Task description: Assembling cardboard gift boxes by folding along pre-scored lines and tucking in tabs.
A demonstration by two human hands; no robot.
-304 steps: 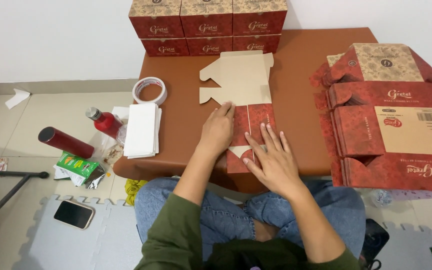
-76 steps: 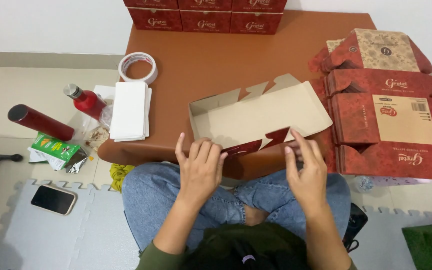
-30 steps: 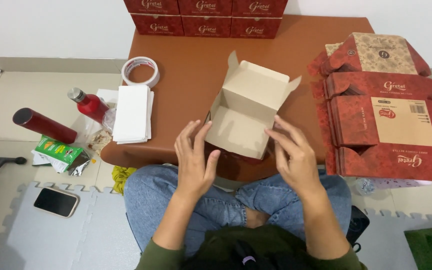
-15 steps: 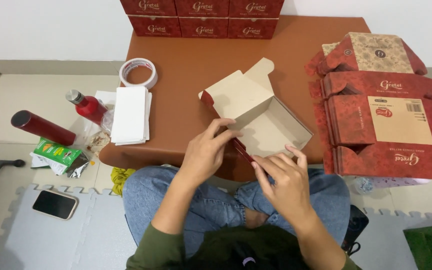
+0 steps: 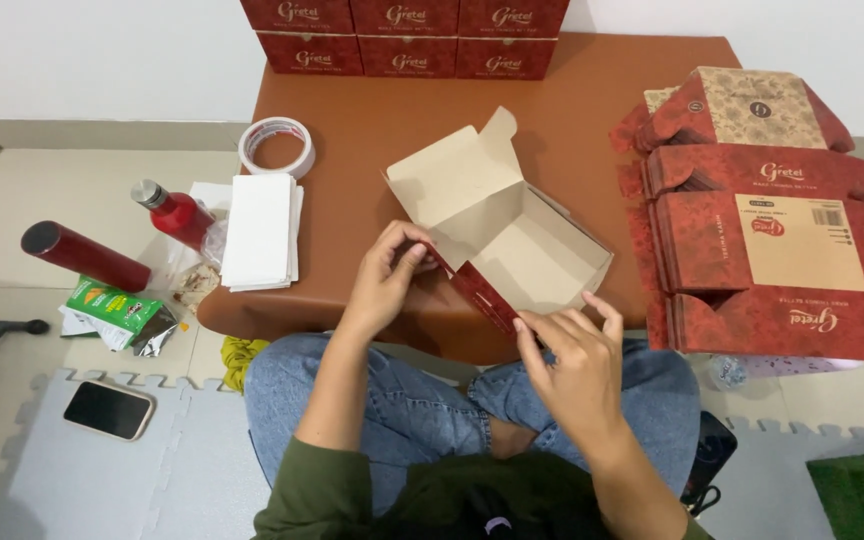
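Head view, half-folded red cardboard box with plain brown inside (image 5: 512,240) at the near edge of the brown worktop (image 5: 572,110), left hand (image 5: 387,275) pinching its near-left wall, right hand (image 5: 572,350) gripping its near-right corner, white tape roll (image 5: 276,146) toward the left edge.

The stacked red boxes (image 5: 407,35) at the upper edge are cut off; the green mat (image 5: 862,490) is cropped at lower right.
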